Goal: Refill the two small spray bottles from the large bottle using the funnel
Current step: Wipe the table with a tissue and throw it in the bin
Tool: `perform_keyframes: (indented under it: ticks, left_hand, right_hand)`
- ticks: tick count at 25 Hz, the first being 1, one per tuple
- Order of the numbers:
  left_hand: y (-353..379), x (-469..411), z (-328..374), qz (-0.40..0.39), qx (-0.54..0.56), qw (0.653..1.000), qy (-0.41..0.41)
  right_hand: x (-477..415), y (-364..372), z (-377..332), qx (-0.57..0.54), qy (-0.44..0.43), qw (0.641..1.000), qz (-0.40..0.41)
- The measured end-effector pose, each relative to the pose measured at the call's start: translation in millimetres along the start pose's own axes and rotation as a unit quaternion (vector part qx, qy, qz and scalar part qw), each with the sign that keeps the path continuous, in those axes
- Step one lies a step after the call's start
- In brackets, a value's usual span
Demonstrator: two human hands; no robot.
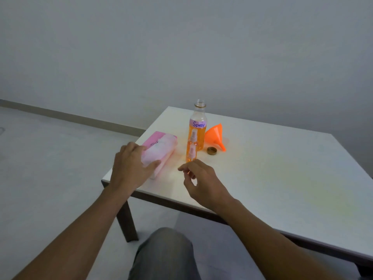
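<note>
Small spray bottle just beyond rt fingers

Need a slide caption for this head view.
Left hand grips pink pack; right hand hovers before two small spray bottles, uncapped large bottle, funnel and cap.

I see a white bench with dark brown legs. The large bottle is clear, with orange liquid inside. Its label is light purple, with "Spray" written on it in dark blue. The nearer small spray bottle and the farther small spray bottle are clear too, orange inside, with pale see-through tops. The funnel is bright orange. The cap is gold-brown. The pack is pink with a whitish patch on top; I cannot tell its picture. A soft orange glow tints the bench near the bottles. The wall and floor are pale grey. The trousers are darker grey.
</note>
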State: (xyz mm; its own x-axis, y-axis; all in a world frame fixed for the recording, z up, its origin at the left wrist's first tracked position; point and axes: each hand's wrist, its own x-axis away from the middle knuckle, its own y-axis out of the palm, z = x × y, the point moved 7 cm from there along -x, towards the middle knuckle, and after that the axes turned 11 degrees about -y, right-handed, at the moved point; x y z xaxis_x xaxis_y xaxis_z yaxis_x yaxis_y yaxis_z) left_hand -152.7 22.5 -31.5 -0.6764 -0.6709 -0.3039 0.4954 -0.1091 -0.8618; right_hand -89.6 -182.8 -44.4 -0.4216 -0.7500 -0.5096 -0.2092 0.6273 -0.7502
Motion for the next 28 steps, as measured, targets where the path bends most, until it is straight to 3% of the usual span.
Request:
perform_keyframes:
  ticks: [10, 15, 18, 21, 25, 28]
  left_hand:
    - [5.3, -8.6, -21.5, -0.037, 0.139, 0.989, -0.019]
    - [2.1, -14.4, -27.1, -0.050, 0.236, 0.971, -0.008]
    - [-8.4, -18.8, -14.6, -0.040, 0.267, 0.963, 0.018]
    - [-19.5, -25.9, -4.9, -0.022, 0.290, 0.956, 0.034]
    - [-28.1, -33.5, -3.1, -0.014, 0.338, 0.941, -0.010]
    - [-19.6, -32.5, -3.2, -0.060, 0.363, 0.929, -0.039]
  right_hand:
    - [-95.9, 64.6, 2.6, 0.051, 0.040, 0.994, -0.090]
    - [-106.8, 63.2, 10.7, 0.002, 0.057, 0.998, -0.011]
    - [-114.7, 58.5, 5.4, -0.028, 0.035, 0.999, -0.020]
    - [-132.5, 41.4, 5.6, -0.020, -0.008, 0.999, 0.037]
    - [-148.2, 26.5, 9.1, -0.003, -0.006, 0.999, 0.044]
    - [-151.8, 22.0, 5.9, -0.011, -0.006, 0.999, 0.051]
